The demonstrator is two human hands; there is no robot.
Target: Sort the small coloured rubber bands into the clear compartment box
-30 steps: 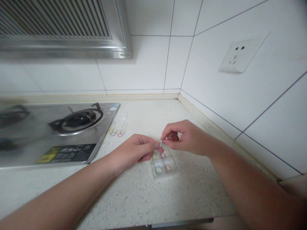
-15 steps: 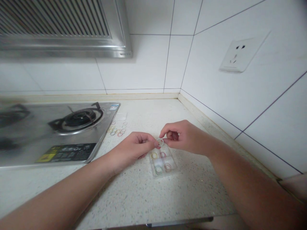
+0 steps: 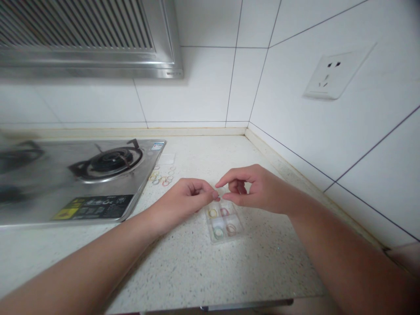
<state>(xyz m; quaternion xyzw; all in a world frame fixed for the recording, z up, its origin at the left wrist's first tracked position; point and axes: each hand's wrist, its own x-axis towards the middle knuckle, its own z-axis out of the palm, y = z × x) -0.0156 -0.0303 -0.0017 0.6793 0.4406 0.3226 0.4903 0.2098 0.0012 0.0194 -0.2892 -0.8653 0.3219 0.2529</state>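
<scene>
My left hand (image 3: 192, 195) is closed in a pinch over the back edge of a clear divided box (image 3: 226, 239). What its fingertips hold, if anything, I cannot make out. Facing it from the right is my right hand (image 3: 251, 188), thumb and index finger apart, other fingers curled, nothing visible between them. In the box's compartments lie thin rings: a yellow ring (image 3: 212, 213), a pink ring (image 3: 224, 212), a green ring (image 3: 218, 233) and a reddish-brown ring (image 3: 231, 229). My hands hide the back of the box.
Loose coloured rings (image 3: 166, 178) lie scattered beside the gas stove (image 3: 144, 175), with a clear flat lid-like piece (image 3: 168, 159) behind them. A range hood (image 3: 173, 57) hangs above left. The tiled wall (image 3: 295, 135) with a socket (image 3: 328, 74) closes off the right.
The thin white ring seen between my hands is no longer visible. My right thumb and index finger have parted and moved off the left fingertips. The view has shifted slightly.
</scene>
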